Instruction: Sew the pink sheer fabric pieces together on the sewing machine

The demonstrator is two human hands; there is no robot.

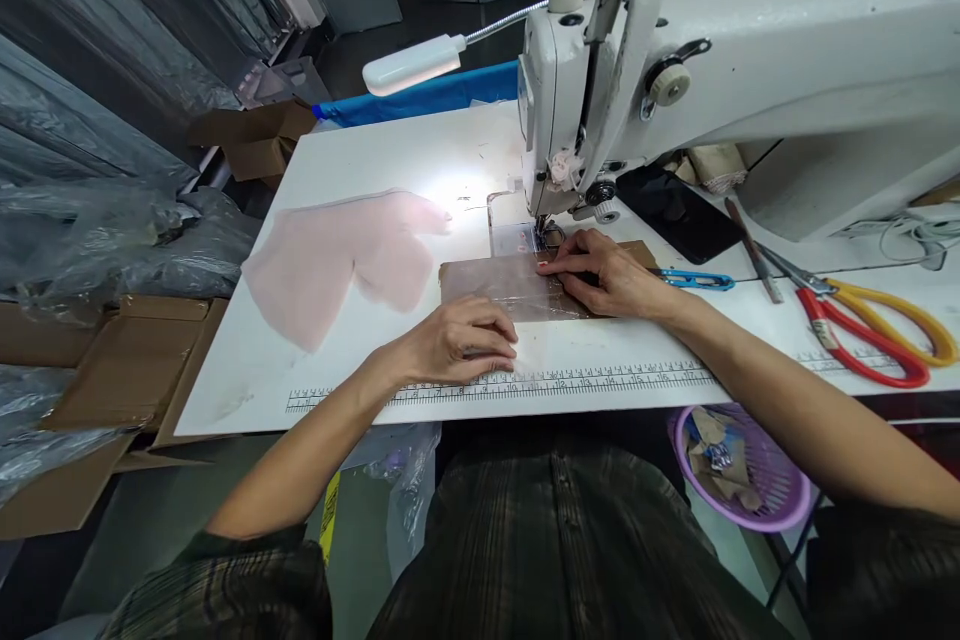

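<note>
A sheer pale fabric piece (499, 282) lies over a flat brown piece, which looks like cardboard (577, 305), at the sewing machine's needle and presser foot (541, 232). My right hand (611, 275) is just right of the foot, thumb and fingers closed on the fabric and the brown piece. Left of it, my left hand (469, 340) rests at their near edge with fingers curled together; what its fingertips hold, if anything, is too faint to make out. A cut piece of sheer pink fabric (322, 260) is spread flat on the white table (247, 390), left of the machine.
Right of my right hand lie a blue cutter (697, 280), a black phone (679, 210), a thin metal tool (754, 255) and red-and-yellow scissors (870, 320). A ruler strip (570, 382) runs along the front edge. Below stands a purple basket (787, 490); cardboard boxes (127, 370) are at left.
</note>
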